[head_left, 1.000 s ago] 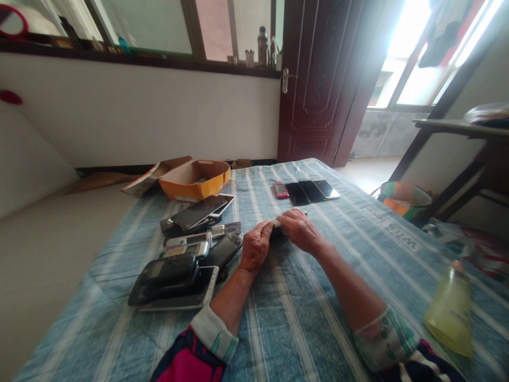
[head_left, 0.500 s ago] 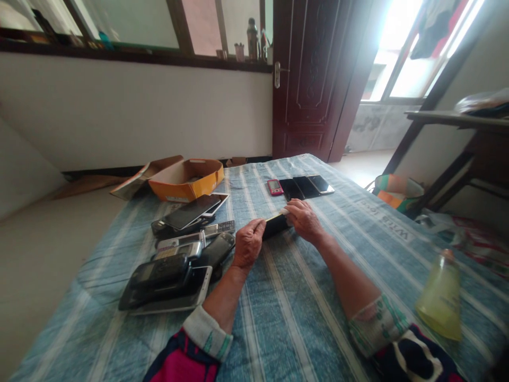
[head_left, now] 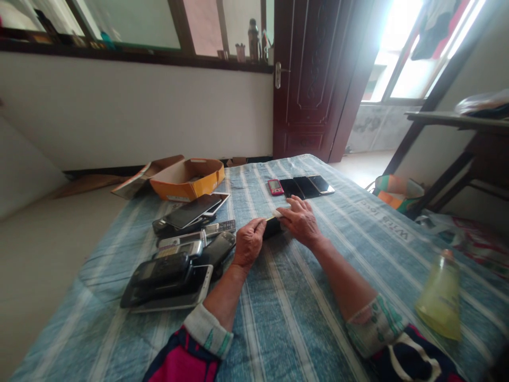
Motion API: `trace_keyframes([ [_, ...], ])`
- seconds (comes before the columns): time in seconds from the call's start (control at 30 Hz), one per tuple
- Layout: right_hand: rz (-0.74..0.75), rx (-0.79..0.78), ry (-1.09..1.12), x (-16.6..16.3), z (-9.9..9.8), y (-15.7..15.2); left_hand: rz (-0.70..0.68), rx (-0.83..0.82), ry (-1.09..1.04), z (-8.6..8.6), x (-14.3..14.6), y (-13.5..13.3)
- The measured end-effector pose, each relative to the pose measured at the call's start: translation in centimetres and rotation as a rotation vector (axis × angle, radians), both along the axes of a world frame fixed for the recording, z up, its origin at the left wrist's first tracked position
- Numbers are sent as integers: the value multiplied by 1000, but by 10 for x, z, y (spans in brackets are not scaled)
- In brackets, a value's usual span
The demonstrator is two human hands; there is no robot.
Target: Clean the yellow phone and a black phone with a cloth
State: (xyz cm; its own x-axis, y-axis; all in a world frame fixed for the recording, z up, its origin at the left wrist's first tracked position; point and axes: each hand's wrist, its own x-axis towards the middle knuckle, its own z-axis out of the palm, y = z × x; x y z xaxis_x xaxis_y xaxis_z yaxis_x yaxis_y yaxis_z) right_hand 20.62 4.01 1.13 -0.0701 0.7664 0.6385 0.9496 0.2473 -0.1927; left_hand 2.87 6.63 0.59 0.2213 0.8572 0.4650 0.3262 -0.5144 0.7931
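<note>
Black phone on a blue striped cloth, pinched at its near end by the left hand. The right hand closes over its far end.

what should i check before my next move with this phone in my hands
1. Left hand pinches the near end of the dark phone: ok.
2. Right hand lies over its far end, grip hidden: cannot tell.
3. Screen condition, covered by both hands: cannot tell.
4. Row of four phones lies beyond the hands, apart from them: ok.
5. Pile of phones lies close beside the left wrist, could be nudged: not ok.
6. Yellow bottle stands upright, apart from the right sleeve: ok.
</note>
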Motion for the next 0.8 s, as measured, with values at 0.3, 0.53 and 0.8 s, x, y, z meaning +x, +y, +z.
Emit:
trace_keyframes([
  [0.3,-57,150,17,-2,7,-5,18,-30,33,1,0,-1],
  [0.53,87,249,447,-16,7,2,-22,-52,-6,0,0,-2],
  [0.8,325,21,649,-35,13,-5,-32,-76,-79,-3,-1,0],
])
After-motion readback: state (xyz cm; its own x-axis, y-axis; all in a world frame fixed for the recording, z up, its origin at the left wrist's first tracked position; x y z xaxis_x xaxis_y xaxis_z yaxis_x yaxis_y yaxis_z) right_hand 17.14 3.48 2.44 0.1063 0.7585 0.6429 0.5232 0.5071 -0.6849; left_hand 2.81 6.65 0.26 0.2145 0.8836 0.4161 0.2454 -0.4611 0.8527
